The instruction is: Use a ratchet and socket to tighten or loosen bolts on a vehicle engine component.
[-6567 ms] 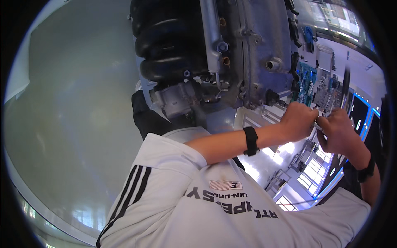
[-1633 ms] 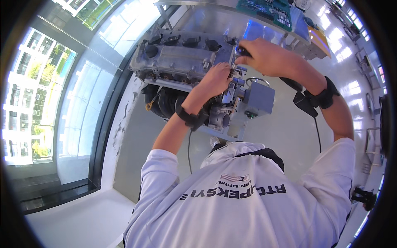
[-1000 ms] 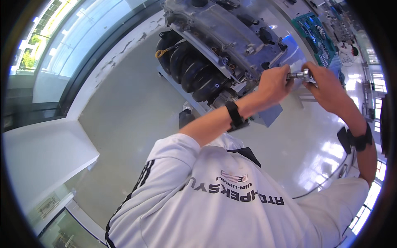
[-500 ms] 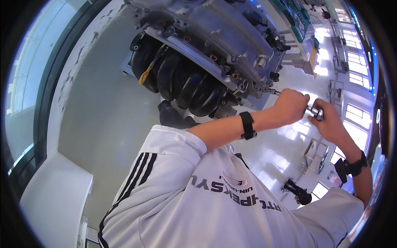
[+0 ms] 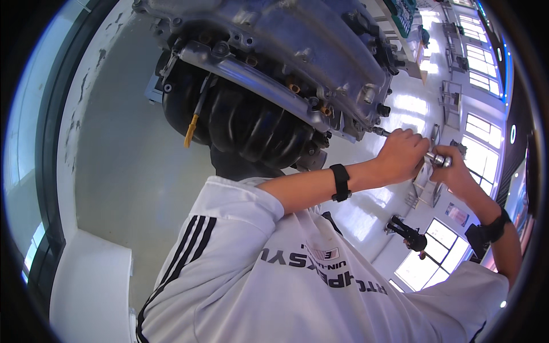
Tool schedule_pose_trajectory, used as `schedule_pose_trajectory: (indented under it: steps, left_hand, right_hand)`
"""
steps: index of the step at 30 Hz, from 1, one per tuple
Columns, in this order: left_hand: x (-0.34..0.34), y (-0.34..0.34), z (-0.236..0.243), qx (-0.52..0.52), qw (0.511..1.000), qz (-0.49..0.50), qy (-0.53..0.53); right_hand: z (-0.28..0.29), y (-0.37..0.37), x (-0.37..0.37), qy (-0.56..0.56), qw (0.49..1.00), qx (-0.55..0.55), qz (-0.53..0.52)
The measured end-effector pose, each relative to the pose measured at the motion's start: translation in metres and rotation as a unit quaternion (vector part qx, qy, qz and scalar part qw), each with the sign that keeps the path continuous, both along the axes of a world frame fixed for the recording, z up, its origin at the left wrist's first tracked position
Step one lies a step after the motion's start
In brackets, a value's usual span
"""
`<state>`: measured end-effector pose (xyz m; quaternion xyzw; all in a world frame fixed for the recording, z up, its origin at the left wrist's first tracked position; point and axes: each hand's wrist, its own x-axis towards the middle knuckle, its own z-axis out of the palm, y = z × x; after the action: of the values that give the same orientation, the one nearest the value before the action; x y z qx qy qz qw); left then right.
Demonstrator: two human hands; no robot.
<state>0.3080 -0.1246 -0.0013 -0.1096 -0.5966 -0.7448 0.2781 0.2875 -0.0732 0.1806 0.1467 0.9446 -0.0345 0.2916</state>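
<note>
A large engine with a grey metal cover [image 5: 309, 51] and black curved intake pipes [image 5: 246, 123] stands in front of me. My left hand [image 5: 403, 153] is wrapped round the shaft of a socket wrench [image 5: 433, 157], whose thin end reaches the engine's right lower corner. Just right of it, my right hand [image 5: 454, 168] is closed at the wrench's round chrome head. The rest of the wrench is hidden by my fingers. Whether the tip sits on a bolt is too small to tell. A dipstick with a yellow handle [image 5: 190, 132] sticks out over the intake pipes.
A green tool case [image 5: 402, 16] with tools lies on a bench past the engine. Grey floor [image 5: 126, 154] spreads to the left, beside a white wall ledge. Another person in dark clothes [image 5: 407, 233] stands far off, near bright windows [image 5: 437, 251].
My view has tilted, so the engine appears shifted left and larger. Both hands keep their hold on the socket wrench and sit slightly lower in the picture.
</note>
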Motion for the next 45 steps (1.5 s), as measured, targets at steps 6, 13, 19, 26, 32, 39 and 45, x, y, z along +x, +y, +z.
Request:
schedule_pose_trajectory:
  steps: [6, 13, 19, 26, 32, 39, 45]
  left_hand:
    - [-0.017, -0.003, -0.014, -0.118, 0.974, -0.177, -0.076]
    - [-0.008, -0.007, -0.006, 0.018, 0.997, -0.050, -0.060]
    - [-0.015, -0.004, -0.020, -0.111, 0.979, -0.130, -0.111]
    - [-0.008, -0.004, -0.010, -0.070, 0.985, -0.119, -0.101]
    - [-0.022, -0.007, -0.015, -0.149, 0.965, -0.182, -0.118]
    - [-0.006, 0.003, 0.008, 0.054, 0.994, -0.073, -0.058]
    - [-0.018, -0.011, 0.002, -0.081, 0.970, -0.212, -0.083]
  right_hand:
    - [0.006, -0.014, -0.044, -0.099, 0.814, 0.089, 0.566]
    - [-0.005, -0.006, -0.016, 0.066, 0.981, -0.022, 0.181]
    - [0.008, -0.026, -0.045, -0.205, 0.943, 0.050, 0.259]
    - [0.005, -0.043, -0.030, -0.122, 0.986, 0.031, -0.107]
    - [0.006, -0.020, -0.044, -0.184, 0.958, 0.013, 0.219]
    - [0.010, -0.025, -0.019, -0.085, 0.941, 0.022, 0.326]
    - [0.010, -0.025, -0.039, -0.270, 0.952, 0.014, 0.144]
